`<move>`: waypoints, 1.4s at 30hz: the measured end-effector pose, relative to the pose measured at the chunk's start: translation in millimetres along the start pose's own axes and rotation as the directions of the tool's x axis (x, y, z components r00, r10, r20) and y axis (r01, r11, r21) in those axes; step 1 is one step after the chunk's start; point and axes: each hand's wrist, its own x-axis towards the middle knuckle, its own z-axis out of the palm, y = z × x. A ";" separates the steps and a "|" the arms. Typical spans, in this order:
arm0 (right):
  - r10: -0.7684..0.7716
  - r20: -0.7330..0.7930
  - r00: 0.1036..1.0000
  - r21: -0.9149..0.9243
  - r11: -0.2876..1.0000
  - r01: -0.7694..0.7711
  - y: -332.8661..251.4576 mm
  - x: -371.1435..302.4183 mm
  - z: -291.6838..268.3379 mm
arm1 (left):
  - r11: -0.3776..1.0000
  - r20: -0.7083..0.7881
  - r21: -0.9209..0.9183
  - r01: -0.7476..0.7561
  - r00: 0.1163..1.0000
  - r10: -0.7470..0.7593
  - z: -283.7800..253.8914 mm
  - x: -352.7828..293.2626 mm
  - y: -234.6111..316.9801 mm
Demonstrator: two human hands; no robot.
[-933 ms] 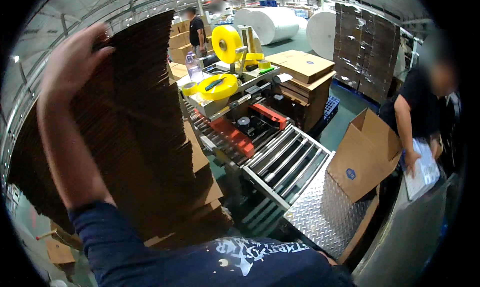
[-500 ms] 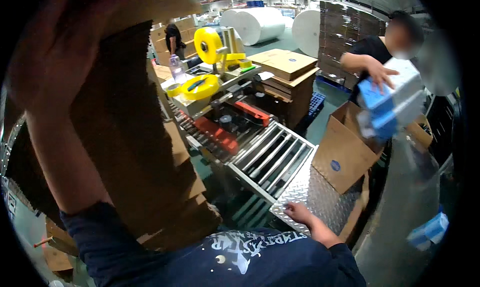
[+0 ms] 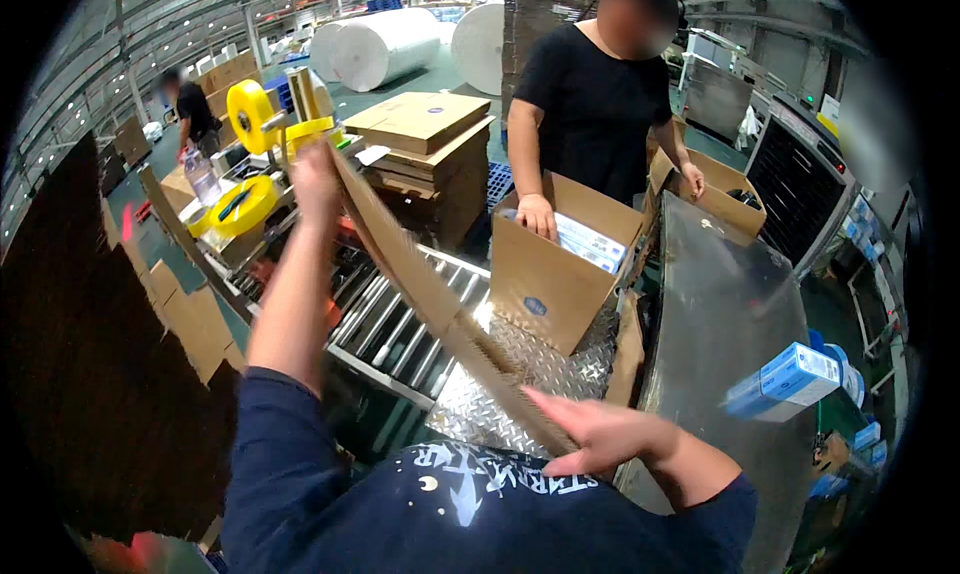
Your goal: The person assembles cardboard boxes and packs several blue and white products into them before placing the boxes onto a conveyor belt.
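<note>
At the far left stands a tall stack of dark cardboard [image 3: 110, 314], its layers seen edge-on. Right of it, in the background, a person in dark clothes [image 3: 190, 114] is turned aside. Next come a clear bottle [image 3: 201, 182], a flat yellow tape roll [image 3: 240, 206] and an upright yellow tape roll [image 3: 249, 117].

The left hand [image 3: 316, 179], blurred, is raised in front of these, closed around the upper end of a flat cardboard [image 3: 415, 279]. This piece is seen nearly edge-on, aslant before the wearer's chest; its long axis runs from upper left down to lower right, one end pointing up and away, the other toward the wearer's body. Behind it lie a roller conveyor [image 3: 380, 378], a pile of flat cartons [image 3: 425, 124] and a diamond-patterned metal plate [image 3: 465, 404].

On the plate an open carton [image 3: 545, 299] leans; a co-worker in black [image 3: 595, 104] has one hand inside, at a white and blue pack [image 3: 590, 242]. Below, the right hand [image 3: 610, 436] grips the cardboard's lower end between thumb and fingers. Farther right are a grey table [image 3: 720, 304] and, by its right edge, a blue-and-white package [image 3: 785, 382].
</note>
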 end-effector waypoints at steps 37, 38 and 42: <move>0.535 -0.540 0.650 0.492 0.827 -0.272 163.2 64.8 -60.0 | 0.987 0.729 -0.134 0.088 -0.666 0.158 79.4 -110.9 -99.0; 0.349 -0.750 0.562 0.222 0.933 -0.283 154.6 67.7 -78.5 | 0.995 0.860 -0.001 0.095 -0.508 0.049 89.1 -109.3 -109.9; 0.430 -0.797 0.425 -0.129 0.566 -0.815 146.3 111.7 -103.3 | 0.786 0.978 0.127 -0.606 -0.055 -0.200 81.1 -139.3 -144.5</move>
